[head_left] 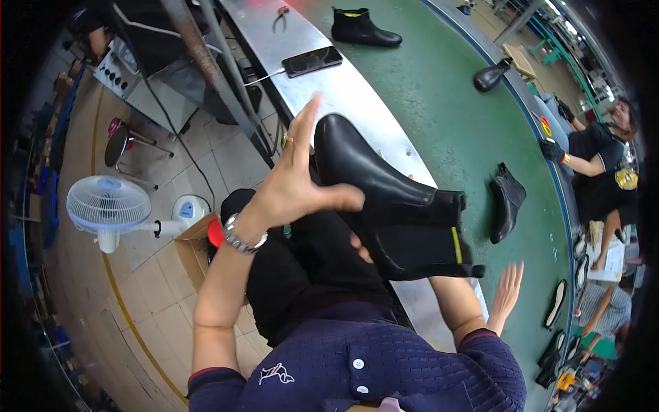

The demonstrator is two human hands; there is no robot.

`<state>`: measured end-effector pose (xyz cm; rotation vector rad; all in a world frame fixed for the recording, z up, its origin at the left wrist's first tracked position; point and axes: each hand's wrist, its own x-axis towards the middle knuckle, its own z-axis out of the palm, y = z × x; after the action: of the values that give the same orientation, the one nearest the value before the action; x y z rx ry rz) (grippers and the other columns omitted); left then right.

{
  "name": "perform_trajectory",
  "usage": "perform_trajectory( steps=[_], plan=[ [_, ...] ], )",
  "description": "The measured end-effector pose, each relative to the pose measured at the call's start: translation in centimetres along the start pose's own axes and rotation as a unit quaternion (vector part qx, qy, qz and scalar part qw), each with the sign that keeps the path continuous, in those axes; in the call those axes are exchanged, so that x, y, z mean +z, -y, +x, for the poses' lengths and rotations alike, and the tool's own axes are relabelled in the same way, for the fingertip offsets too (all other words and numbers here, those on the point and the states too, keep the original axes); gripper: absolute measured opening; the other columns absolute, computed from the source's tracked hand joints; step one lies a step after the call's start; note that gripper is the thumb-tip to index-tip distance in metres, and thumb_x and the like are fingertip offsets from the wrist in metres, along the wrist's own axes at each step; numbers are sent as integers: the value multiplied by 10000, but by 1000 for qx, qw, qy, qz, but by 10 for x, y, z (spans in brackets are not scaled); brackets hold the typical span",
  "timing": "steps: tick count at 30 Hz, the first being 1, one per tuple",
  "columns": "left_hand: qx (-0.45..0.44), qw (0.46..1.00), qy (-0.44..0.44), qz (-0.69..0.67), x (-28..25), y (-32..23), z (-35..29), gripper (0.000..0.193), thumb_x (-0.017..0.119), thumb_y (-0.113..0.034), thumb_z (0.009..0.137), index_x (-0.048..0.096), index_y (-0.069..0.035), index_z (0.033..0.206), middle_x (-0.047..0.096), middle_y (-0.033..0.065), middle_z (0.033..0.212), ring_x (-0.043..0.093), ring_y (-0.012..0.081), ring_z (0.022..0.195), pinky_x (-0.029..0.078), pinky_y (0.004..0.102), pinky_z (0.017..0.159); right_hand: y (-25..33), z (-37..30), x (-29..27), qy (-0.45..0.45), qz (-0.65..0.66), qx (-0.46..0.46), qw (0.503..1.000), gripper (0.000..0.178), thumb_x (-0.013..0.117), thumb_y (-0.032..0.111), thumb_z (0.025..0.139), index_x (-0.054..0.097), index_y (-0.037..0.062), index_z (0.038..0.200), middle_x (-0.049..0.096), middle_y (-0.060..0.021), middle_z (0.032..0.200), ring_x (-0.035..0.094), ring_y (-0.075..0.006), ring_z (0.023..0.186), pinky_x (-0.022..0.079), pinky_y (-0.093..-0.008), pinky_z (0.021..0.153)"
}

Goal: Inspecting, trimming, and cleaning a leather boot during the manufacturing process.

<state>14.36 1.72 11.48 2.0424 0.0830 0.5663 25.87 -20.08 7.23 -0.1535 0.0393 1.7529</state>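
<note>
A black ankle boot [391, 213] with a yellow pull tab is held above my lap, toe pointing up and left. My left hand [295, 182] grips it near the toe, thumb pressed across the upper and fingers stretched upward; a watch is on that wrist. My right hand [506, 292] is open, palm showing, just right of the boot's heel and over the edge of the green conveyor belt [446, 117]. It is not touching the boot. Part of the right forearm is hidden under the boot.
A metal bench edge [357, 103] carries a dark phone [312, 62] and pliers [281, 17]. More black boots [508, 202] [364, 27] [491, 75] lie on the belt. A gloved co-worker [597, 158] sits at right, soles [556, 302] nearby. A fan [110, 206] and stool [120, 141] stand at left.
</note>
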Motion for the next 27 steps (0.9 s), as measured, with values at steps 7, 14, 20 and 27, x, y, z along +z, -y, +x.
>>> perform_trajectory(
  steps=[7,14,20,27],
  plan=[
    [154,925,174,300,4,-14,-92,666,489,-36,815,391,-207,1452,518,196,1259,490,314,1237,405,464,1025,-17,14,-42,-3,-113,311,944,828,361,650,920,442,-65,1330,534,-338,1191,598,-386,1071,495,-451,929],
    [-203,965,144,-77,-5,-3,-195,907,796,-93,650,368,-89,1449,392,185,1449,425,288,1318,350,377,1074,-13,10,-1,-376,-520,197,741,458,525,314,980,513,-25,1288,659,-160,1046,654,-207,954,532,-304,803],
    [-420,813,-151,-375,-18,7,-219,982,802,-34,645,262,-16,1465,459,87,1360,436,156,1234,332,308,1058,2,-33,-51,-516,-792,-125,302,533,627,304,890,509,-18,1298,620,-189,1143,589,-293,1082,458,-374,925],
    [-298,921,-149,-201,-14,29,-220,1022,829,-108,685,197,3,1481,434,118,1403,432,195,1276,332,307,1066,-55,-108,-113,-562,-794,-88,214,710,739,208,790,406,26,1389,367,-208,1408,396,-384,1284,349,-444,1056]
  ],
)
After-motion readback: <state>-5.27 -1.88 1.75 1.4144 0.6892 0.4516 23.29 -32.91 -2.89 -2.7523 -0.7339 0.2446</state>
